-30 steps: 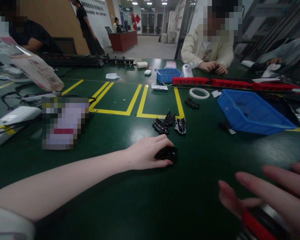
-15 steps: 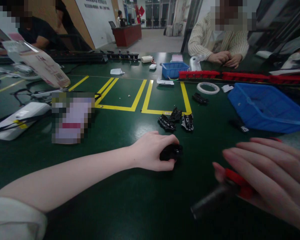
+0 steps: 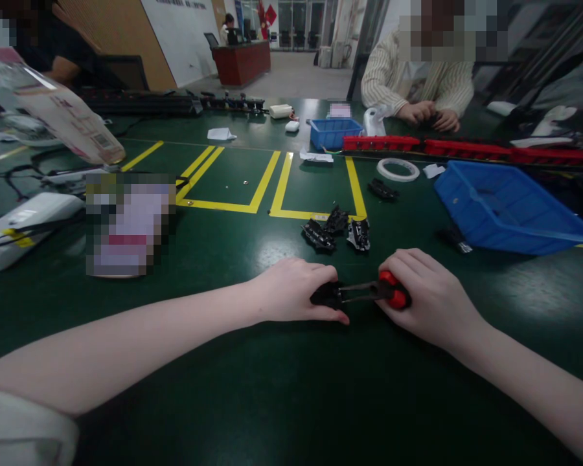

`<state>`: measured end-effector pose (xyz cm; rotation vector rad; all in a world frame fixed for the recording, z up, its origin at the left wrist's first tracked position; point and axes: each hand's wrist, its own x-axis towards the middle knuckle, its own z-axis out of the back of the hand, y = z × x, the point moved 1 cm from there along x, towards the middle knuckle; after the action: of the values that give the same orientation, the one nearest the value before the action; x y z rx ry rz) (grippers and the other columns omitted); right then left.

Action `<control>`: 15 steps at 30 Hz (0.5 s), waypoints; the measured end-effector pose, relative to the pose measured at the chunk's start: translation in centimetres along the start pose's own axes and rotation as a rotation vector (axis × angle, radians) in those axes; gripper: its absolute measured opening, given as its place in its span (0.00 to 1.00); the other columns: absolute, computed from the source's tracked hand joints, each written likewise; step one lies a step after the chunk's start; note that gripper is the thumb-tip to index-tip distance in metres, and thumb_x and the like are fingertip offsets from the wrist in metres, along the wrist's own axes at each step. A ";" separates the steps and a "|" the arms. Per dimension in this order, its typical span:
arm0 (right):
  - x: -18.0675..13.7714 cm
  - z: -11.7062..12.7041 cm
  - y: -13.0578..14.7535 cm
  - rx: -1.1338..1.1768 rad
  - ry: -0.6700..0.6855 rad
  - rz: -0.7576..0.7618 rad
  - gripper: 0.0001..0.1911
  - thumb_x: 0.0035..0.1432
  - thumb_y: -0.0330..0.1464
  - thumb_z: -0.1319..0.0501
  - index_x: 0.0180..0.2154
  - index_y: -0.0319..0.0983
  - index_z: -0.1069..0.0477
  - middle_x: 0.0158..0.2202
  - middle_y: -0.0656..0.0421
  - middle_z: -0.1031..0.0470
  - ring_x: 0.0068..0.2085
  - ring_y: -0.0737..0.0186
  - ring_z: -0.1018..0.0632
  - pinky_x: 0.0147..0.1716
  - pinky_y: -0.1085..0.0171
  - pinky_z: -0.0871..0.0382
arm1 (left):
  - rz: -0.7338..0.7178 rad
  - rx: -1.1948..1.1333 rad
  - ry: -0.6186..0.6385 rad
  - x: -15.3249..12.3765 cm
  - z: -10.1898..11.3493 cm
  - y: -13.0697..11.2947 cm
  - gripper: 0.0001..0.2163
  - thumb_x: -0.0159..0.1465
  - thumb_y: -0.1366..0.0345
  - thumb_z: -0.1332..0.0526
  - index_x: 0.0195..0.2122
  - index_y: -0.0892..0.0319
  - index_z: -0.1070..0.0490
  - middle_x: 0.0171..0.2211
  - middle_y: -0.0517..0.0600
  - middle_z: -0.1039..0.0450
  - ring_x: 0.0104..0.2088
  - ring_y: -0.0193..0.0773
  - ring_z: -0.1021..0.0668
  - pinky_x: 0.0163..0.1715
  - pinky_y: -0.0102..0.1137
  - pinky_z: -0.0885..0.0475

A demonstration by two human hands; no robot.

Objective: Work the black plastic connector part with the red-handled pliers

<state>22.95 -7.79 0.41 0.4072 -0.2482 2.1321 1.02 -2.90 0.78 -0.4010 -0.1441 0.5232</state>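
Note:
My left hand [image 3: 296,289] is closed around a small black plastic part [image 3: 325,294] and rests on the green tabletop, fingers and thumb on either side of it. From the right, my right hand [image 3: 420,288] grips red-handled pliers [image 3: 362,291]. Their long, narrow metal jaws point left and reach the black part; exactly where they touch cannot be made out. Just beyond my hands lies a cluster of similar black parts [image 3: 319,235], one of them [image 3: 358,234] a little apart on the right.
A large blue bin [image 3: 510,213] stands at the right, near a tape roll [image 3: 397,169] and another black piece [image 3: 383,189]. At the left are a phone [image 3: 131,226], a white device with cables [image 3: 26,226] and a plastic package [image 3: 72,120]. A co-worker [image 3: 418,84] sits opposite.
My right hand has swung in from the right with the pliers, bringing their jaws to the black part. My left hand has stayed in nearly the same place, holding it.

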 end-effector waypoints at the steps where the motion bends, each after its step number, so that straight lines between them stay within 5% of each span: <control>1: 0.2 0.0 0.1 -0.021 0.008 0.012 0.04 0.52 0.31 0.42 0.32 0.37 0.35 0.32 0.52 0.30 0.35 0.55 0.30 0.31 0.58 0.33 | -0.002 -0.001 0.002 0.0 0.0 0.0 0.21 0.57 0.45 0.39 0.36 0.61 0.32 0.28 0.47 0.28 0.25 0.35 0.27 0.22 0.26 0.39; 15: 0.6 0.2 0.6 -0.118 0.053 0.040 0.02 0.52 0.30 0.43 0.29 0.38 0.36 0.28 0.55 0.32 0.29 0.60 0.33 0.28 0.62 0.38 | -0.015 -0.039 -0.037 -0.3 -0.1 0.0 0.12 0.59 0.58 0.36 0.38 0.60 0.32 0.30 0.46 0.27 0.27 0.34 0.26 0.22 0.25 0.39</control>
<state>22.18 -7.68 0.81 0.2788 -0.3525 2.1520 0.81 -3.04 0.72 -0.4280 -0.1929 0.5137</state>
